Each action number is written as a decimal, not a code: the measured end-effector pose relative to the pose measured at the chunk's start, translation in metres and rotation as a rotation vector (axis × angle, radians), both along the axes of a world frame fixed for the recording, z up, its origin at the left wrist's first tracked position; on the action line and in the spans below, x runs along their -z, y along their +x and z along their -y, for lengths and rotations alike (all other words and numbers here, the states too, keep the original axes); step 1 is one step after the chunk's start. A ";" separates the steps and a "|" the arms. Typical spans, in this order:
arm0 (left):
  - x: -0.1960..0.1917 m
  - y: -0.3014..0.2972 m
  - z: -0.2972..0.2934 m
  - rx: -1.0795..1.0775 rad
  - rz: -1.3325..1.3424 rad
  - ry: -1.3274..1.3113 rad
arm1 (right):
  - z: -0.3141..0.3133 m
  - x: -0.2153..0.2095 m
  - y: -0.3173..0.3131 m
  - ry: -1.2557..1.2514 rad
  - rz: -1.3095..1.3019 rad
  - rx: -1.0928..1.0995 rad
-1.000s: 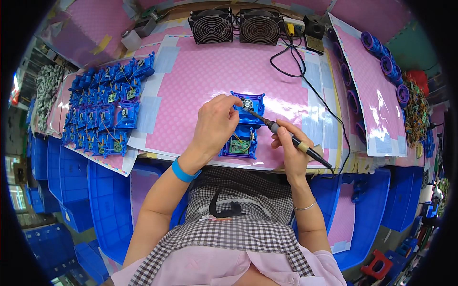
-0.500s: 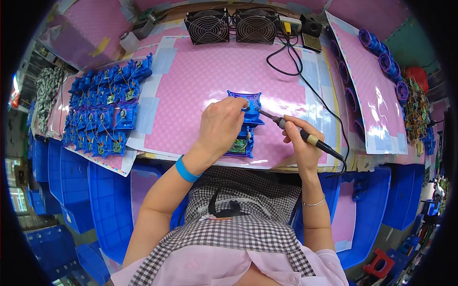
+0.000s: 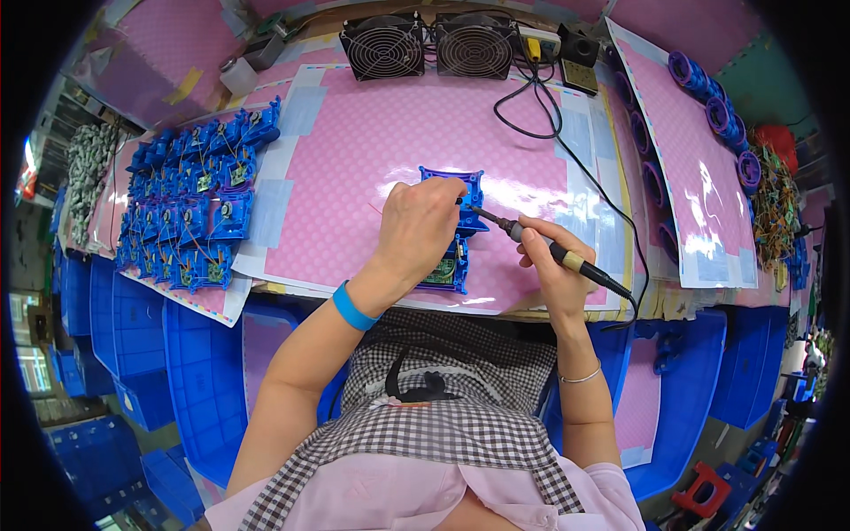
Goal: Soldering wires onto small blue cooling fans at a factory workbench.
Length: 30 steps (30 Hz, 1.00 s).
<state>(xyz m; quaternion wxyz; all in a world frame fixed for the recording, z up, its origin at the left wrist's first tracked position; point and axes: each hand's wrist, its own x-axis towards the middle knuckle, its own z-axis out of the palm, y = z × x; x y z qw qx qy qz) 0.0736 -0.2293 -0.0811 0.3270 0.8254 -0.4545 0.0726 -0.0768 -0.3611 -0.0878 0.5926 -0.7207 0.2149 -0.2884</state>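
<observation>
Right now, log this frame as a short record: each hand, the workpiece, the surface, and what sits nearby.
left hand: pressing down on blue plastic frame
right hand: gripping soldering iron, tip at the frame
surface: pink mat
left of mat: rows of blue frames
far edge: two black fans
right side: purple spools

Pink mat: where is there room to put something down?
The pink mat is bare between the two black fans and the left hand, and left of that hand up to the rows of blue parts. It is crowded around the blue frame, soldering iron and right hand.
</observation>
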 end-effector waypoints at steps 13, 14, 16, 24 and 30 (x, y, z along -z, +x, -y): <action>-0.021 0.012 -0.032 -0.235 -0.348 -0.313 | 0.000 -0.003 -0.001 -0.019 0.003 0.014; -0.016 0.012 -0.033 -0.224 -0.350 -0.310 | 0.000 -0.006 -0.001 -0.019 0.006 0.007; -0.006 0.013 -0.034 -0.217 -0.350 -0.308 | 0.000 -0.009 -0.001 0.042 0.043 0.046; -0.006 0.001 -0.025 -0.022 -0.212 -0.169 | -0.001 0.001 -0.003 -0.018 -0.017 0.027; 0.002 0.002 -0.014 -0.004 -0.104 0.020 | -0.002 0.001 -0.001 0.002 -0.001 0.010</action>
